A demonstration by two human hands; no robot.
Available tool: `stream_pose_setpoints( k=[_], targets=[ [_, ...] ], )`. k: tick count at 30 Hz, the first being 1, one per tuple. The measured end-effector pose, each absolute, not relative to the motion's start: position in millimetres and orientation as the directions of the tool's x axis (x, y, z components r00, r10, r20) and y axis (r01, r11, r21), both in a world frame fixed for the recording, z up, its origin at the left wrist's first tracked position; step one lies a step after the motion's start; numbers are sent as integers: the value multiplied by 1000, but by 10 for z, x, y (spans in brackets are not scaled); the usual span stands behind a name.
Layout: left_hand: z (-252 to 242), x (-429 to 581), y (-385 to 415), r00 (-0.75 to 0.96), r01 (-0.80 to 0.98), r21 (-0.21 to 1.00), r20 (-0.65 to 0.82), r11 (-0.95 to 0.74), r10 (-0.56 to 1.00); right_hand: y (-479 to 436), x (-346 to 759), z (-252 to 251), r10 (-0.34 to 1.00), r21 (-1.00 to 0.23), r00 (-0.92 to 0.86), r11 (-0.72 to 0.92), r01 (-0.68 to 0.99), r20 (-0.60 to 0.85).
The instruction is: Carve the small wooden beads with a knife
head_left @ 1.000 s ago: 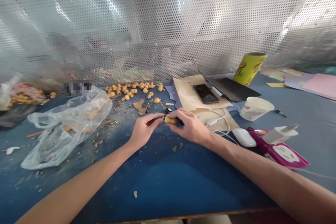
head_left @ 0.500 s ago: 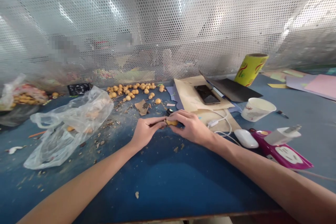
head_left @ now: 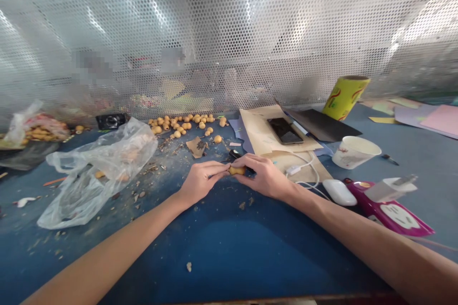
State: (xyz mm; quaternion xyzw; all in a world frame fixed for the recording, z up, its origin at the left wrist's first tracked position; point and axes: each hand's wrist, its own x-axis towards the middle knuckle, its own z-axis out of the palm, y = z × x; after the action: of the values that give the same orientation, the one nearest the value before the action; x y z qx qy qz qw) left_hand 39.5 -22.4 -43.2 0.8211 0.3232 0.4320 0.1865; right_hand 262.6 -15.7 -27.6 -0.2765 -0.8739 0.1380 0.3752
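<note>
At the far left of the blue bench [head_left: 229,252], a bag of gourds [head_left: 42,133] slumps near the perforated metal screen [head_left: 211,19]. Next comes a crumpled clear plastic bag [head_left: 77,190], with a black camera [head_left: 110,121] just behind it. Loose gourds [head_left: 185,126] cluster in front of the screen, a torn brown paper scrap [head_left: 195,147] nearer. The left hand [head_left: 198,180] has its grip pinched on the left end of a small bottle gourd [head_left: 237,170], which lies sideways between both hands, mid-bench. The right hand [head_left: 264,176] clamps its other end between thumb and fingers. Beyond, a smartphone [head_left: 285,131] rests on brown paper [head_left: 255,126]. Further right are a white earbud case [head_left: 339,192], a tilted yellow tube [head_left: 345,98], a paper cup [head_left: 354,153] and a white charger [head_left: 388,190] on a magenta box [head_left: 411,223].
</note>
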Motion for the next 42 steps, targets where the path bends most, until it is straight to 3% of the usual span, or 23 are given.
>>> stream_pose_setpoints(
  k=[7, 12, 15, 18, 25, 31, 42],
  targets=[
    [-433, 359, -231, 486, 354, 536, 595, -767, 640, -186, 2629, -286, 788, -702, -483, 587, 403, 382],
    [-412, 322, -220, 573, 329, 420, 623, -846, 533, -157, 2635, -285, 824, -855, -493, 446, 263, 278],
    [-378, 307, -217, 624, 341, 340, 615, -876, 482, -136, 2637, -269, 826, -893, -516, 388, 229, 226],
    [-359, 306, -214, 622, 340, 334, 622, -879, 476, -116, 2639, -258, 802, -924, -569, 338, 182, 181],
    [-372, 301, -215, 566, 308, 435, 631, -846, 531, -132, 2665, -219, 765, -909, -618, 369, 191, 181],
    [-379, 257, -181, 639, 332, 381, 582, -863, 503, -144, 2673, -212, 739, -819, -618, 513, 257, 268],
    [-422, 264, -179, 604, 367, 359, 609, -858, 514, -139, 2671, -251, 722, -781, -629, 557, 282, 288]
  ],
)
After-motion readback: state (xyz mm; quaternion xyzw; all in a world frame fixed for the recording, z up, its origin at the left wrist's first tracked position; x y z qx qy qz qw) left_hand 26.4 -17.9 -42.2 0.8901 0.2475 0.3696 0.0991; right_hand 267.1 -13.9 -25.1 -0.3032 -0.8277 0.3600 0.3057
